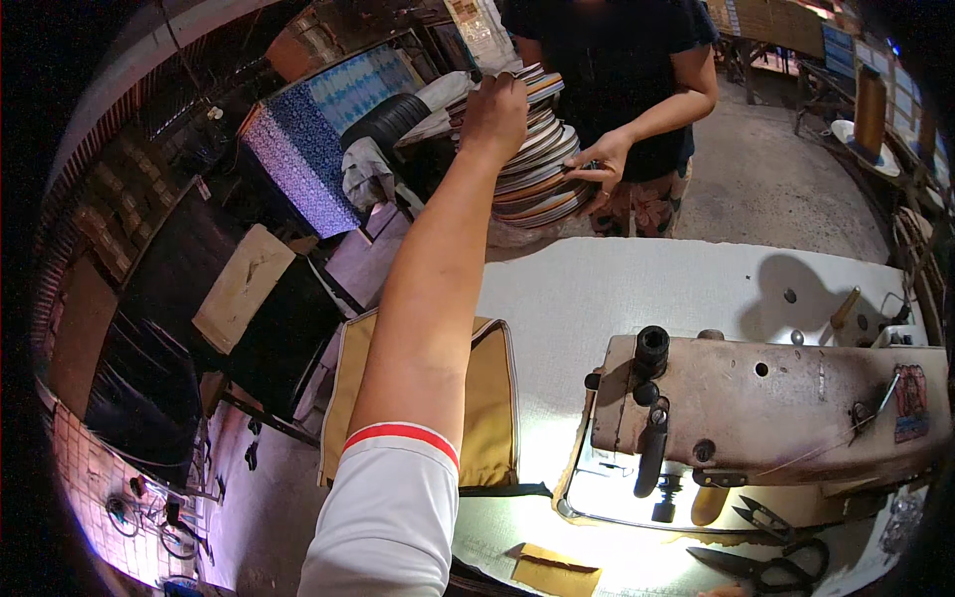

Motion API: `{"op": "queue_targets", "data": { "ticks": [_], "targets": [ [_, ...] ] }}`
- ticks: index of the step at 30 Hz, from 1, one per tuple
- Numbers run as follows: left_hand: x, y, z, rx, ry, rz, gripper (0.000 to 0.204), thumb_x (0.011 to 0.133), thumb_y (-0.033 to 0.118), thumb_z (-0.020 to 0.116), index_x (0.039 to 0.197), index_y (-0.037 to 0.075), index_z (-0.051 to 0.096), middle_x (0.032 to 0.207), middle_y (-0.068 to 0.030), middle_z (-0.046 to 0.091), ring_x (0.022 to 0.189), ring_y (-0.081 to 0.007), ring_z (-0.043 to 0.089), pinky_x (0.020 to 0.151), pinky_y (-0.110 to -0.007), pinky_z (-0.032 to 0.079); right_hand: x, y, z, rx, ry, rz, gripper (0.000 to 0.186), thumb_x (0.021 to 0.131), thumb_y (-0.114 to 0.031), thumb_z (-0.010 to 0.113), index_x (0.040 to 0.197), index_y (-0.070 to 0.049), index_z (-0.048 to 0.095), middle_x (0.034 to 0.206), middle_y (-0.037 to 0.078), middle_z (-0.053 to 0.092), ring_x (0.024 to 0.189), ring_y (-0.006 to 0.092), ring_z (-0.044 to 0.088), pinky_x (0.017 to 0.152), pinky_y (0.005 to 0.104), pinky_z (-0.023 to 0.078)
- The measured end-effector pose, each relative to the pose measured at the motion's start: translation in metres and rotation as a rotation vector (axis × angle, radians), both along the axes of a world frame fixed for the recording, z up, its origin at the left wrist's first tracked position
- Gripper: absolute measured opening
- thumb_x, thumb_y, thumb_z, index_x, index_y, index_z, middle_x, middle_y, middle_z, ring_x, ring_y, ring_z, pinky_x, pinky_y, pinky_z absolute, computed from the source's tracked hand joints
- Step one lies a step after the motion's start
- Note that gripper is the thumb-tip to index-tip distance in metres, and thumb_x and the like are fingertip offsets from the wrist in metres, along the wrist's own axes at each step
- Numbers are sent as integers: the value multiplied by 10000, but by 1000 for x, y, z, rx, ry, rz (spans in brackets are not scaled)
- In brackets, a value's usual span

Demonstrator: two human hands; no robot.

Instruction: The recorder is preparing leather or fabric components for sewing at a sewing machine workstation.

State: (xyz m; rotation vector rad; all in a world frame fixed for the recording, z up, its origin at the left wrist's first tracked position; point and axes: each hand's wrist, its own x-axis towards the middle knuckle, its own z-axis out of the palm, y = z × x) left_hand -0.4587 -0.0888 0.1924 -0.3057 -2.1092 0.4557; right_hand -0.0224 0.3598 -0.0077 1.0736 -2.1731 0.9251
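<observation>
My left hand (494, 114) is stretched forward, fingers curled onto the upper part of a tall striped stack of banded coils (532, 194). A co-worker's hand (607, 159) holds the stack's right side. Below my forearm, a mustard fabric piece with pale piping (492, 398) lies on the white table (557, 284), beside a worn sewing machine (766, 398). Only a sliver of my right hand (721, 591) shows at the lower edge, below black scissors (756, 567); its fingers are not readable.
A co-worker in a dark shirt (612, 60) stands beyond the table. Thread clippers (766, 522) and a small yellow piece (557, 570) lie near the machine. Patterned fabric (298, 159) and black material (139, 378) are at the left, thread cones (870, 114) at the far right.
</observation>
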Motion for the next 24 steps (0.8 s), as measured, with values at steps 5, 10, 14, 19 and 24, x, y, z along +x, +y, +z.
{"op": "queue_targets", "data": {
  "ticks": [5, 10, 14, 19, 24],
  "targets": [
    [18, 1, 3, -52, 130, -111, 67, 832, 118, 618, 879, 70, 621, 981, -108, 601, 975, -326, 583, 811, -455, 490, 8, -5, 3, -49, -5, -33, 266, 872, 25, 582, 1134, 54, 549, 885, 219, 598, 652, 321, 540, 534, 423, 429],
    [25, 12, -5, -118, 106, -135, 111, 830, 119, 736, 890, 57, 667, 950, -105, 572, 962, -342, 583, 818, -479, 496, 14, -13, 18, -95, -48, -82, 234, 872, 3, 600, 1099, 49, 571, 872, 212, 597, 655, 325, 544, 549, 422, 437],
    [31, 17, -21, 20, 92, -221, 197, 781, 91, 769, 952, 61, 676, 949, -103, 575, 961, -338, 584, 825, -469, 491, 18, -12, 12, -125, -86, -113, 211, 871, -14, 615, 1071, 45, 588, 861, 207, 595, 658, 329, 548, 561, 422, 443],
    [40, 25, -34, 69, 147, -285, 246, 765, 92, 778, 988, 71, 678, 964, -88, 576, 977, -317, 572, 861, -451, 466, 17, -7, 7, -166, -144, -149, 184, 870, -36, 634, 1036, 40, 609, 847, 200, 593, 662, 333, 553, 576, 421, 451],
    [48, 42, -41, 72, 119, -253, 221, 762, 118, 745, 968, 117, 666, 1001, -46, 573, 1012, -270, 549, 875, -421, 428, 23, -4, 3, -201, -184, -184, 163, 869, -57, 653, 1001, 35, 631, 834, 193, 592, 666, 337, 557, 591, 421, 460]
  ]
}}
